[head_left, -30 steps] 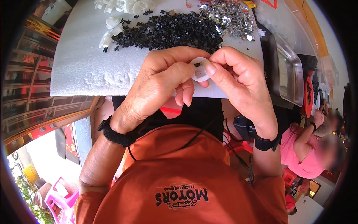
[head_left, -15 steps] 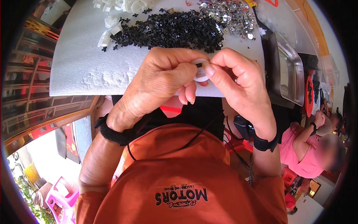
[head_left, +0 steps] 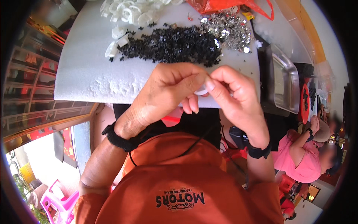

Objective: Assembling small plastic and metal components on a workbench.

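White disc [head_left: 201, 91] is pinched by left hand [head_left: 167, 89] and right hand [head_left: 238, 98], fingertips [head_left: 210, 85] nearly closed.

Glaring white light [head_left: 43, 160] lies between a pink plastic stool [head_left: 67, 204] and dark shelving [head_left: 28, 80].

Daylight pours in at lower left, burning the ground [head_left: 43, 147] out to near white. The foam board [head_left: 80, 71] is evenly bright, the metal pieces [head_left: 225, 33] glint hard, and the steel tray [head_left: 284, 76] carries a soft sheen. Beneath the board it falls dark. The white disc [head_left: 201, 90] looks washed-out, indistinct — and the rack [head_left: 31, 71] curves toward a black fisheye rim.
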The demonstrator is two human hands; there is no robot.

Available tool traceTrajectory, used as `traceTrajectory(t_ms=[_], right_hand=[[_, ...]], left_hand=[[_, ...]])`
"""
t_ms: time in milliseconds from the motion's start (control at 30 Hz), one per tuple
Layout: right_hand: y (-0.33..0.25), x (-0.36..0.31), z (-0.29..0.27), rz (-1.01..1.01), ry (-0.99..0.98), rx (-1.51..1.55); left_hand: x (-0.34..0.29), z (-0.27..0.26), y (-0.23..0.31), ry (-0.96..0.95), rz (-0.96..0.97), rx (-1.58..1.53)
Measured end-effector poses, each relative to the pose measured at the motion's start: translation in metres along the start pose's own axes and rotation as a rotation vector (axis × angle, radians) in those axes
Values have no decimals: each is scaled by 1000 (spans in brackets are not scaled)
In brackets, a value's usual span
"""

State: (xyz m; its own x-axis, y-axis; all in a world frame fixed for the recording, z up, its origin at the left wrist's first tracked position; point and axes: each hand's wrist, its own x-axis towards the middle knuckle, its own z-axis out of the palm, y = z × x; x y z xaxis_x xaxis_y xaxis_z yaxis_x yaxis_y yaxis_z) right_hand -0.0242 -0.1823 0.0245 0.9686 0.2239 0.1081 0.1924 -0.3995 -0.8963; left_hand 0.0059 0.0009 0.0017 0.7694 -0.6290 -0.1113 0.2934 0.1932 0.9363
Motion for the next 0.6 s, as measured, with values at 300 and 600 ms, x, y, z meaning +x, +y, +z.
traceTrajectory(t_ms=[300,600], right_hand=[[-12,0,-4,208,-114,60],[-36,-3,-80,254,-14,11]], left_hand=[[-3,1,-2,55,-12,-69],[-3,2,-4,87,23,-95]])
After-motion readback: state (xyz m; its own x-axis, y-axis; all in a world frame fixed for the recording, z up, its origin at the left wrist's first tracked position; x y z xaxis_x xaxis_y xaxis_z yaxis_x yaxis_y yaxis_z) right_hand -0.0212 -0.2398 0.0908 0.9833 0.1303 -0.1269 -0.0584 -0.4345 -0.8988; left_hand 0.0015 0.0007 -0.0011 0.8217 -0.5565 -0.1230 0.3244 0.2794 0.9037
